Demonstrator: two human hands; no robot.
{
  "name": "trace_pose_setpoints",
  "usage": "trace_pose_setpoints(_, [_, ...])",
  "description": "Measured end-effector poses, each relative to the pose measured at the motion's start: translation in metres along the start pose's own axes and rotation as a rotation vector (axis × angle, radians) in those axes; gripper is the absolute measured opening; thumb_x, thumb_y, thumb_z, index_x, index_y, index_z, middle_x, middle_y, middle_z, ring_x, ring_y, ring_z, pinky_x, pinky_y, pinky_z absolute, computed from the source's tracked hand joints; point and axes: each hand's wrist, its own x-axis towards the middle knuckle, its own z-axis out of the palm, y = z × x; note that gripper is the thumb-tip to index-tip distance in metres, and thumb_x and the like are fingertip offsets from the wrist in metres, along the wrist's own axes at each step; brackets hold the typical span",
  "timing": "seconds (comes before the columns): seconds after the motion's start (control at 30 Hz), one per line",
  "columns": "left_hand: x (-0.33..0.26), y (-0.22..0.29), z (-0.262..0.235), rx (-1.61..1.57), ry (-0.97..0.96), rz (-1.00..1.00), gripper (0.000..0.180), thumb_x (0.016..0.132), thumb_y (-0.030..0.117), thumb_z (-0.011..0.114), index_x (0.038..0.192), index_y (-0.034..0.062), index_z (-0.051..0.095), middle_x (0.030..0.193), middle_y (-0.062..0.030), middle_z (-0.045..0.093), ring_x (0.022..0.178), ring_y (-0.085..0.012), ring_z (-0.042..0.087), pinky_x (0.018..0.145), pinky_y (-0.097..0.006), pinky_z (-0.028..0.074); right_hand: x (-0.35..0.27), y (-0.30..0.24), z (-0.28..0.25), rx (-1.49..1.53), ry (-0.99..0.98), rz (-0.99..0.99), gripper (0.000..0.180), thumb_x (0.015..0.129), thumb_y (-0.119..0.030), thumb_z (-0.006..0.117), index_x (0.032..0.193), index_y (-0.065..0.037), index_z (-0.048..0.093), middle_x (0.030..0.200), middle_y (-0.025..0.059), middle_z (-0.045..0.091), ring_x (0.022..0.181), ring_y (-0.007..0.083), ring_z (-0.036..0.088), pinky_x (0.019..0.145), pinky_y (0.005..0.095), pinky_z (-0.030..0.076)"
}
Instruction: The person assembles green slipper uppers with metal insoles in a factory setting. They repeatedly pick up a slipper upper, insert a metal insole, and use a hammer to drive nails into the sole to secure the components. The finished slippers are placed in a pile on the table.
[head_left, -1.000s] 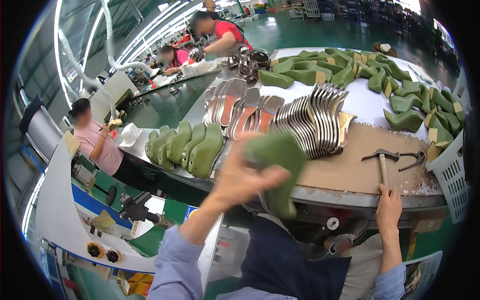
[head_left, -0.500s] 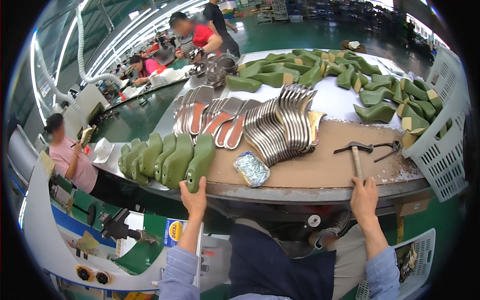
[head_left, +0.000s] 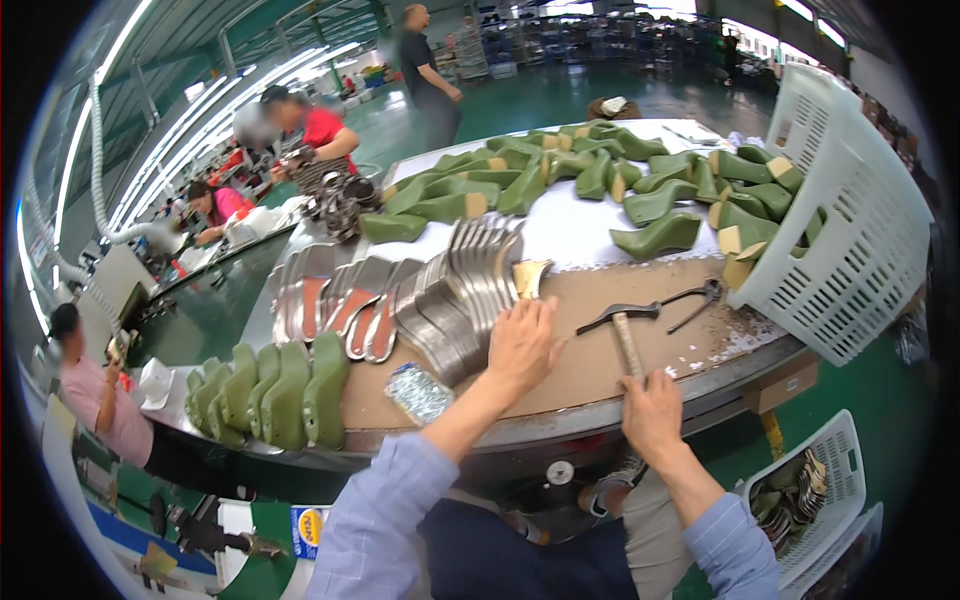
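Observation:
My left hand (head_left: 525, 345) reaches over the table to the right end of a row of nested, curved metal plates (head_left: 445, 315), beside a gold-toned piece (head_left: 532, 278). Its fingers are stretched forward; whether they touch the end plate I cannot tell. At the front edge, my right hand (head_left: 652, 410) is closed round the wooden handle of a hammer (head_left: 627, 345), whose dark head lies on the brown board. Just beyond the hammer rest dark pincers (head_left: 695, 303). Near my left forearm is a clear pack of small nails (head_left: 418, 393).
Green shoe lasts (head_left: 325, 390) stand in a row at front left, with many more (head_left: 655, 203) on the white sheet behind. A white basket (head_left: 840, 230) tilts at the right; another basket (head_left: 850, 450) sits below. Other people (head_left: 110, 390) work at the left.
My left hand has left the front green last and moved right and forward to the metal plates. The view has shifted to the right. My right hand still holds the hammer handle.

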Motion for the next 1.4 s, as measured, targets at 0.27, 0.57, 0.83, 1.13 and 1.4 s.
trace_pose_setpoints(0.27, [0.082,-0.051,0.051,0.145,-0.421,-0.289,0.077,0.077,0.020,0.076,0.137,-0.0141,0.042,0.097,-0.0262,0.071,0.086,-0.0434,0.071,0.075,-0.048,0.057,-0.002,0.009,-0.003,0.114,0.005,0.018,0.027,0.085,-0.010,0.066,0.112,-0.011,0.070,0.098,0.0161,0.056,0.095,0.0355,0.056,0.082,0.0463,0.047])
trace_pose_setpoints(0.57, [0.003,0.005,-0.080,-1.473,0.389,-0.756,0.051,0.096,0.012,0.063,0.139,-0.0045,0.041,0.099,-0.0091,0.064,0.082,-0.0190,0.067,0.073,-0.034,0.058,0.074,0.060,-0.019,0.216,0.189,-0.009,0.050,0.084,-0.012,0.072,0.131,-0.004,0.055,0.124,0.0203,0.058,0.114,0.0399,0.055,0.096,0.0500,0.044])
trace_pose_setpoints(0.83, [-0.191,0.009,-0.107,-1.690,0.225,-1.160,0.043,0.100,0.017,0.061,0.138,0.0059,0.044,0.114,-0.0183,0.066,0.090,-0.0341,0.072,0.074,-0.043,0.061,0.264,0.213,0.045,-0.316,0.134,-0.171,0.076,0.070,0.002,0.064,0.144,-0.002,0.046,0.148,0.0239,0.047,0.139,0.0404,0.043,0.116,0.0483,0.036])
trace_pose_setpoints(1.13, [-0.245,0.046,-0.146,-1.510,0.323,-1.631,0.037,0.103,0.025,0.058,0.132,0.0044,0.047,0.103,-0.0202,0.070,0.086,-0.0331,0.073,0.076,-0.041,0.061,0.273,0.200,0.033,-0.058,-0.266,-0.079,0.052,0.068,-0.001,0.079,0.116,-0.001,0.059,0.113,0.0203,0.058,0.108,0.0438,0.057,0.094,0.0485,0.047])
trace_pose_setpoints(1.4, [-0.191,0.052,-0.106,-1.681,0.333,-1.288,0.035,0.107,0.022,0.051,0.137,0.0084,0.039,0.115,-0.0141,0.064,0.088,-0.0278,0.073,0.073,-0.038,0.061,0.218,0.174,0.045,1.010,-0.198,0.542,0.041,0.092,-0.028,0.072,0.110,0.009,0.067,0.093,0.0089,0.071,0.079,0.0182,0.067,0.073,0.0341,0.054])
